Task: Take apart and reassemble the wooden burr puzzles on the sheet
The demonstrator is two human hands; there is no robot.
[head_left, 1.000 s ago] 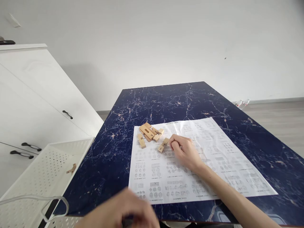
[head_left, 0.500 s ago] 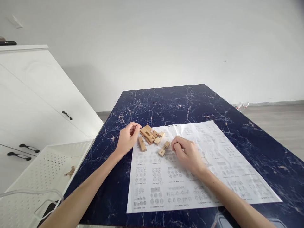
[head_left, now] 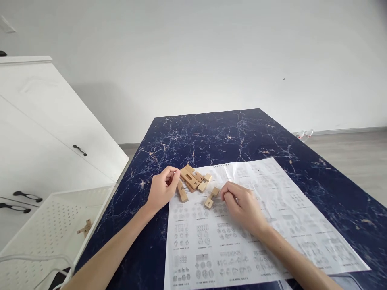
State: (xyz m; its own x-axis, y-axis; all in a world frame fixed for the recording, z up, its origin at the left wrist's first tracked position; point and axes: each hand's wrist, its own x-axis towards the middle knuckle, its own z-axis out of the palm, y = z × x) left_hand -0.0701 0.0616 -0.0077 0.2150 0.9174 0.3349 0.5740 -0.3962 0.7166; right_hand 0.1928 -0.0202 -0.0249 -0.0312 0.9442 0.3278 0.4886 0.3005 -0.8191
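My left hand (head_left: 163, 187) is closed, thumb and fingertips together, at the left end of a small cluster of notched wooden puzzle pieces (head_left: 185, 174). Nothing shows between its fingers. Some pieces carry dark printed numerals. One short notched block (head_left: 182, 192) lies just below the fingertips, and another notched piece (head_left: 208, 202) marked with a numeral lies apart, nearer my right hand. That right hand (head_left: 241, 203) rests loosely fisted on the printed sheet (head_left: 266, 189), just right of this piece and apart from it. No object is visible in it.
The creased sheet shows rows of small puzzle diagrams on a dark blue marbled table (head_left: 205, 133). At the left stand a white cabinet (head_left: 45, 121) and a perforated white bin (head_left: 45, 219) with a wooden piece (head_left: 85, 228) inside. A pale cable (head_left: 36, 257) crosses the bin.
The whole view has shifted slightly, so the table contents sit a little lower. Both hands and the wooden pieces keep nearly the same places on the sheet.
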